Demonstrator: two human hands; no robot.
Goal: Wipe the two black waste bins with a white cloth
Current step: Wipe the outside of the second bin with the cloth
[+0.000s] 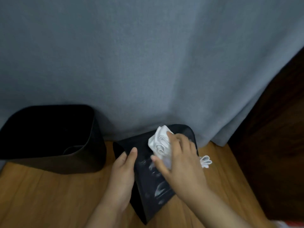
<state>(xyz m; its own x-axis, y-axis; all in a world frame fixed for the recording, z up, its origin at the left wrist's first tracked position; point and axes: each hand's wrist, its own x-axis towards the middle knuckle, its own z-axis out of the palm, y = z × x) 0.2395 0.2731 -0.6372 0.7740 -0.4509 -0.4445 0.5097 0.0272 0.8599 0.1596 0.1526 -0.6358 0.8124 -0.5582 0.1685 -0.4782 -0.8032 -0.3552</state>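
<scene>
Two black plastic waste bins sit on the wooden floor [49,195]: one upright [49,139] at nine o'clock, one tipped over [148,181] at centre. The left hand [121,176] steadies its edge, fingers straight — the right hand [181,165] clutches a bunched white cloth [160,142] against its streaked side.

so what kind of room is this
Likely a bedroom or hotel room: a grey curtain hanging to a wooden floor, dark wood furniture and small black waste bins.
</scene>
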